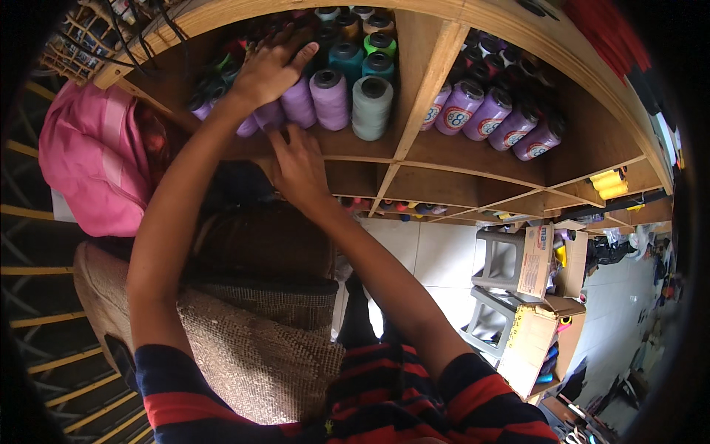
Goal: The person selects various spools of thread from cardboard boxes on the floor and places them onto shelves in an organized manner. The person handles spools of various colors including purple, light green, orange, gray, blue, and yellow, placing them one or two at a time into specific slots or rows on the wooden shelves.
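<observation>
Several thread spools stand in rows inside a wooden shelf compartment at the top. My left hand [274,70] reaches over the front row toward the spools behind, thumb held apart; its fingertips are partly lost among dark spools. Below it, my right hand [302,166] is at the compartment's front edge, fingers extended against the foot of the lilac spools. Near the hands are a lilac spool [298,103], another lilac spool [330,100] and a pale grey-green spool [372,109]. Teal spools [345,61] and a bright green spool [380,43] stand farther back.
Wrapped purple spools [488,120] fill part of the neighbouring compartment, beyond a wooden divider [429,92]. A pink bag [100,159] hangs at left above a brown woven-covered seat [251,348]. Open cardboard boxes [529,348] and grey plastic stools [497,259] stand at right.
</observation>
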